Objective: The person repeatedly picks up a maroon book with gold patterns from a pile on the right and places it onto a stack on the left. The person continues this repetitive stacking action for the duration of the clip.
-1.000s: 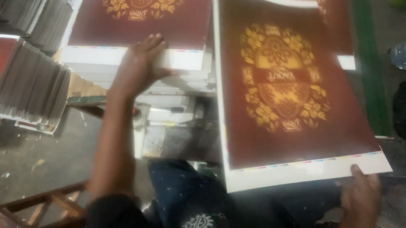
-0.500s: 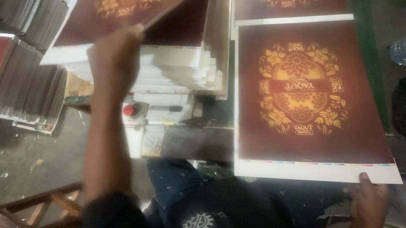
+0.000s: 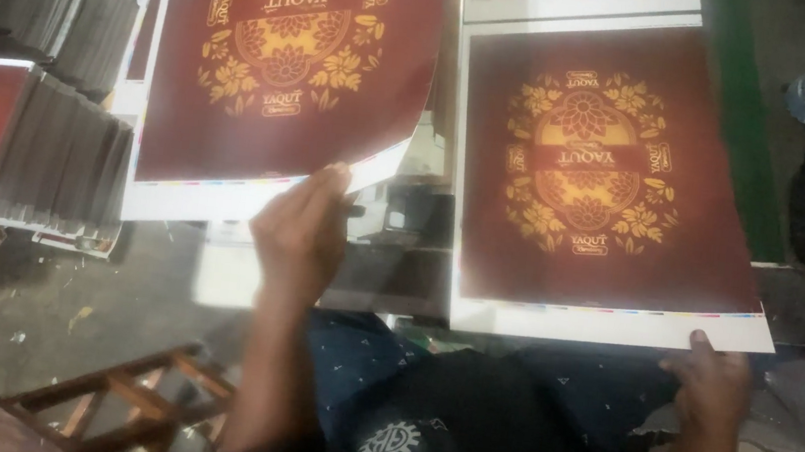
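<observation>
A maroon printed sheet is pinched at its lower edge by the left hand; another sheet is pressed flat under the right hand. The lifted sheet could be creased if bent sharply.

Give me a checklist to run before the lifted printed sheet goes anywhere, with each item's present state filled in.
1. Left hand has a grip on the lifted sheet at its lower edge: ok.
2. Lifted sheet free of creases: cannot tell; it curves, no fold visible.
3. Right hand on the flat sheet at its near corner: ok.
4. Flat sheet lying flat, print side up: ok.
5. Only one sheet lifted: cannot tell.
6. Side stack clear of the lifted sheet: ok.
</observation>
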